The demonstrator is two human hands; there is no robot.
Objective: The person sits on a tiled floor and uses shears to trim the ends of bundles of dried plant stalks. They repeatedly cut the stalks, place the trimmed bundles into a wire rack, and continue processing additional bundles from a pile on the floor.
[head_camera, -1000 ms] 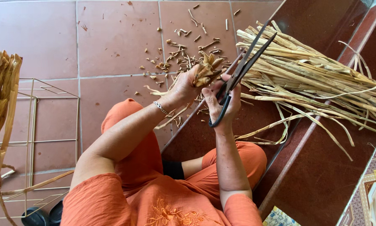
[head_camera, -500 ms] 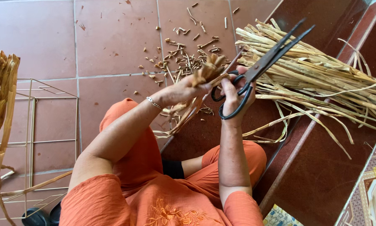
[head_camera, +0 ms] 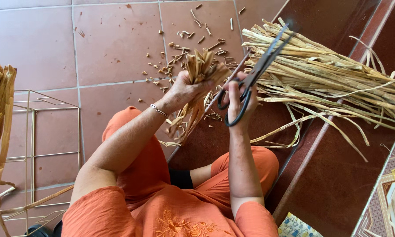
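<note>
We sit on the tiled floor [head_camera: 43, 52]. Our left hand [head_camera: 186, 90] grips a bundle of strips [head_camera: 197, 81] at eleven o'clock, our right hand [head_camera: 240, 98] with the scissors [head_camera: 254, 74] just beside it at twelve. A pile of strips [head_camera: 333, 81] lies at two o'clock, scattered offcuts [head_camera: 180, 48] beyond the bundle, a wire frame [head_camera: 30, 149] at nine.

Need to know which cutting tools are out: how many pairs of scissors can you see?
1. The black scissors are in the right hand, beside the bundle of strips that the left hand grips. Others may lie hidden under the pile.
</note>
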